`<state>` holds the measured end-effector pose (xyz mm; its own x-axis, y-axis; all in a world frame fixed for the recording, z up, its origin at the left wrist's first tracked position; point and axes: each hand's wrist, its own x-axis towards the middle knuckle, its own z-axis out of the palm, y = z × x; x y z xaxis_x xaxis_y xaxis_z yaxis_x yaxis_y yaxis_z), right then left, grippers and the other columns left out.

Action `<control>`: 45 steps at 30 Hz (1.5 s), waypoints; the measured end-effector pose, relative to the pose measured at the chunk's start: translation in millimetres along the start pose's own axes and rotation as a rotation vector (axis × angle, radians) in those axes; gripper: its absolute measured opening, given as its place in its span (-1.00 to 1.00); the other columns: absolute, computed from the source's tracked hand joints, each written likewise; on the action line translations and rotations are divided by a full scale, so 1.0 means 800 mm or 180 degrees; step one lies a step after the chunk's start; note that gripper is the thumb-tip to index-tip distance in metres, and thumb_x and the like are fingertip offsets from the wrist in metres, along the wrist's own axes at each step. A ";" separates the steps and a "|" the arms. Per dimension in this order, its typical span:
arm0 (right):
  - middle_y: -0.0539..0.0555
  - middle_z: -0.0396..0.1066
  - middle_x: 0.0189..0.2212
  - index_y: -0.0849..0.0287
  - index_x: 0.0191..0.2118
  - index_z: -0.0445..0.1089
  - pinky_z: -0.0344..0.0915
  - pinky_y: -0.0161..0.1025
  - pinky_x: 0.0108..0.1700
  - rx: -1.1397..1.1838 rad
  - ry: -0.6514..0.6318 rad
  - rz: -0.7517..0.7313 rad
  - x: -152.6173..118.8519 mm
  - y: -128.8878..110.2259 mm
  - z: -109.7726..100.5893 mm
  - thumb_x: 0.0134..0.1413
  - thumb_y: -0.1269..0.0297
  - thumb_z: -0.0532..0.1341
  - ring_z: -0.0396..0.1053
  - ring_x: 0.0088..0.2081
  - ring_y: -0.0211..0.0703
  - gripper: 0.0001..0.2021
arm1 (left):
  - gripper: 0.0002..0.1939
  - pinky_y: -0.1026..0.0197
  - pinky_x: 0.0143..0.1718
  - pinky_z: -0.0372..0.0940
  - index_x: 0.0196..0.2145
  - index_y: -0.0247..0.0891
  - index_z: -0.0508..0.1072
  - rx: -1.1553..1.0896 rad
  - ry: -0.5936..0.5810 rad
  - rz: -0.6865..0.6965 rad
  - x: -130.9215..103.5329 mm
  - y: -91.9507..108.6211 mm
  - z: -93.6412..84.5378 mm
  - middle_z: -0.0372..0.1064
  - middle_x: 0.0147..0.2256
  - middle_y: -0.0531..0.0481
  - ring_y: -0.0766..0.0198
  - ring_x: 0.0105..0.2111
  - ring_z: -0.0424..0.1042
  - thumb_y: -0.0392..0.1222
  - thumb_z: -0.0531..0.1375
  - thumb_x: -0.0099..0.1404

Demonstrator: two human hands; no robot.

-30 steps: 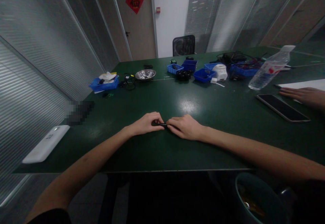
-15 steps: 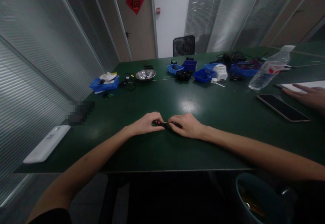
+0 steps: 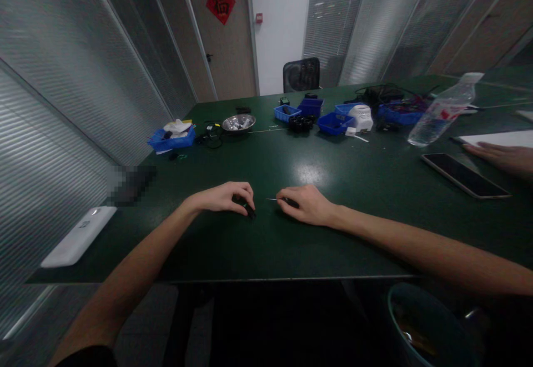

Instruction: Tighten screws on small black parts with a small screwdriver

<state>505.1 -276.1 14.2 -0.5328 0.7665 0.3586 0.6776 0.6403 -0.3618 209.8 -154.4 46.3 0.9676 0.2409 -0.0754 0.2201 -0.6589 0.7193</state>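
Note:
My right hand (image 3: pixel 306 205) rests on the dark green table (image 3: pixel 333 250), closed around the dark handle of a screwdriver (image 3: pixel 272 199). Its thin metal shaft points left, toward my other hand. My left hand (image 3: pixel 231 197) grips a small black part (image 3: pixel 250 211) between thumb and fingers, just above the tabletop. A bit of green shows on that part; its exact kind is too small and dark to make out. A short gap lies between the screwdriver tip and the black part.
Across the far side stand blue trays (image 3: pixel 333 124), a steel bowl (image 3: pixel 239 124) and black cables. To the right are a water bottle (image 3: pixel 443 111), a phone (image 3: pixel 464 175) and another person's hand (image 3: pixel 503 159) on paper. A white case (image 3: pixel 79 238) lies left; a bin (image 3: pixel 428 322) stands below.
My left hand has moved left with the black part, away from the screwdriver tip, and the part now tilts downward. My right hand has stayed nearly in place.

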 end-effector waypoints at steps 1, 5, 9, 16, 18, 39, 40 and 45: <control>0.09 0.56 -0.29 0.19 -0.06 0.51 0.23 -0.27 -0.28 -0.0007 -0.0002 -0.0010 0.000 0.000 0.000 0.45 0.21 0.10 0.43 -0.37 -0.21 -0.74 | -0.76 0.13 0.01 0.31 -0.05 -0.09 0.67 -0.0011 -0.0028 -0.0060 -0.002 -0.004 -0.003 0.42 -0.02 -0.08 0.15 -0.04 0.42 -0.04 0.38 0.35; 0.07 0.55 -0.29 0.19 -0.07 0.50 0.23 -0.29 -0.30 0.0033 -0.0021 -0.0028 -0.001 0.001 0.000 0.45 0.20 0.10 0.41 -0.40 -0.24 -0.74 | -0.72 0.17 -0.07 0.32 -0.03 -0.14 0.65 -0.0002 0.0120 -0.0378 -0.017 -0.031 -0.024 0.44 -0.06 -0.08 0.18 -0.12 0.44 -0.02 0.36 0.36; 0.07 0.55 -0.28 0.19 -0.07 0.50 0.24 -0.29 -0.29 0.0053 -0.0024 -0.0024 -0.001 0.001 0.000 0.45 0.20 0.11 0.41 -0.39 -0.25 -0.75 | -0.67 0.16 -0.06 0.33 -0.02 -0.16 0.64 0.0265 0.0648 -0.0858 -0.044 -0.075 -0.056 0.48 -0.05 -0.09 0.14 -0.09 0.46 0.01 0.33 0.33; 0.07 0.55 -0.29 0.20 -0.07 0.51 0.24 -0.29 -0.29 0.0034 -0.0073 -0.0014 -0.001 0.000 -0.002 0.45 0.21 0.11 0.42 -0.38 -0.24 -0.75 | -0.59 0.16 -0.15 0.37 -0.07 -0.20 0.66 0.0734 0.2172 -0.2371 -0.128 -0.178 -0.109 0.57 -0.21 -0.08 0.11 -0.21 0.52 -0.02 0.40 0.14; 0.08 0.55 -0.28 0.20 -0.06 0.51 0.25 -0.29 -0.30 0.0050 -0.0082 -0.0006 -0.001 0.000 -0.002 0.45 0.21 0.11 0.41 -0.39 -0.24 -0.75 | -0.62 0.17 -0.15 0.38 -0.12 -0.21 0.66 0.0807 0.2586 -0.2724 -0.150 -0.196 -0.116 0.59 -0.23 -0.08 0.10 -0.22 0.54 -0.06 0.43 0.10; 0.06 0.54 -0.29 0.19 -0.05 0.50 0.21 -0.29 -0.31 0.0001 -0.0147 -0.0002 -0.002 0.003 -0.001 0.46 0.18 0.11 0.38 -0.41 -0.26 -0.74 | -0.72 0.14 -0.21 0.33 -0.22 -0.37 0.61 0.0937 0.2801 -0.4181 -0.202 -0.205 -0.129 0.55 -0.24 -0.22 0.04 -0.27 0.51 -0.07 0.36 0.26; 0.06 0.54 -0.28 0.19 -0.05 0.50 0.21 -0.29 -0.31 -0.0004 -0.0148 0.0000 -0.002 0.002 -0.001 0.46 0.18 0.11 0.39 -0.41 -0.26 -0.74 | -0.74 0.12 -0.20 0.33 -0.23 -0.36 0.61 0.0896 0.2767 -0.4238 -0.201 -0.203 -0.128 0.55 -0.24 -0.23 0.02 -0.26 0.51 -0.08 0.35 0.26; 0.07 0.55 -0.28 0.19 -0.04 0.50 0.22 -0.29 -0.30 0.0008 -0.0151 0.0005 -0.002 0.001 -0.002 0.46 0.18 0.10 0.40 -0.40 -0.25 -0.73 | -0.76 0.07 -0.11 0.35 -0.12 -0.26 0.57 0.1398 0.3282 -0.4020 -0.195 -0.196 -0.121 0.55 -0.15 -0.23 -0.04 -0.14 0.51 -0.09 0.24 0.36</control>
<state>507.1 -276.5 14.5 -0.5552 0.7690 0.3167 0.6772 0.6391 -0.3646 12.4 -19.8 11.9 -0.2665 0.9495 0.1654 0.9252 0.2040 0.3199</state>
